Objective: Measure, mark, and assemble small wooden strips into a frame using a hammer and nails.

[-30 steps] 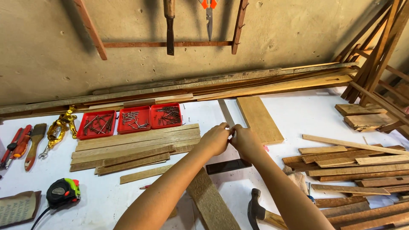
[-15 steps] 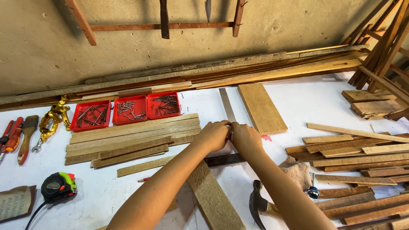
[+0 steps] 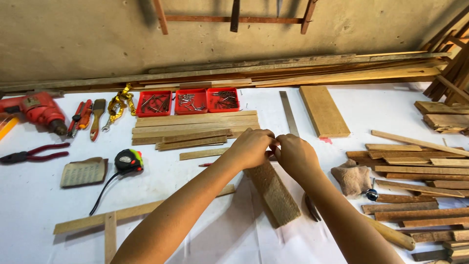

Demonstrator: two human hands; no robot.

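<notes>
Rough brown wood fills the middle of the head view: a short plank (image 3: 273,191) lies slantwise on the white bench (image 3: 205,234), its far end running under the two hands, which meet just above it. The left hand (image 3: 251,148) and the right hand (image 3: 294,156) are both curled, fingertips pinched together where they touch, and something small seems to sit between them, but it is hidden, so I cannot tell what either grip holds. Against the pictures from a second and half a second ago the hands have hardly shifted from each other or from the plank; it is the camera that has swung left and dipped, bringing in a red drill (image 3: 39,110), red-handled pliers (image 3: 31,154), a folded grey pad (image 3: 84,171) and a thin T-shaped strip frame (image 3: 112,217) near the front edge. From this I judge that the fine fingertip work over the plank's far end is going on, not finished. A black and green tape measure (image 3: 129,161) lies left of the forearms. Farther back stand three red trays (image 3: 188,101) of nails, a stack of flat slats (image 3: 195,128) just in front of them, a wider board (image 3: 323,111) to the right, and a heap of strips (image 3: 415,166) at the right side. A hammer handle (image 3: 388,233) shows under the right forearm, beside a crumpled cloth (image 3: 352,178).
</notes>
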